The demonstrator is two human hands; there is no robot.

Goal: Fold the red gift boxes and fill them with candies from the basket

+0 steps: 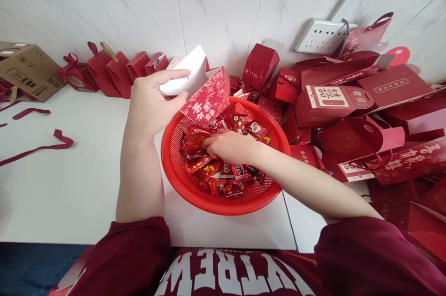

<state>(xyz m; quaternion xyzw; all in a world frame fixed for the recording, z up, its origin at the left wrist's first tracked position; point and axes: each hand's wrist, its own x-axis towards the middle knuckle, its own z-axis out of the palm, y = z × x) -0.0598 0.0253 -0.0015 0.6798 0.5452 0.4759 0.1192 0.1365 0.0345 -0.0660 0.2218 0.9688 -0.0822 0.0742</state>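
My left hand (pixel 153 96) grips a red gift box (pixel 208 101) with pale floral print and white characters, thumb and fingers at its raised white inner flap (pixel 188 75). The box is tilted over the far left rim of a red plastic basket (pixel 225 207). Inside the basket lies a heap of candies (pixel 223 173) in red wrappers. My right hand (pixel 232 147) reaches in from the right. Its curled fingers close at a shiny red wrapped candy (pixel 195 140) on the left of the heap; the fingertips are partly hidden.
Many red gift boxes (pixel 331 103) are piled on the right. More boxes (pixel 118 73) stand along the tiled wall, beside a cardboard box (pixel 31 70). Dark red ribbons (pixel 42 147) lie on the white table (pixel 87 184) at left. A white power strip (pixel 320 36) is by the wall.
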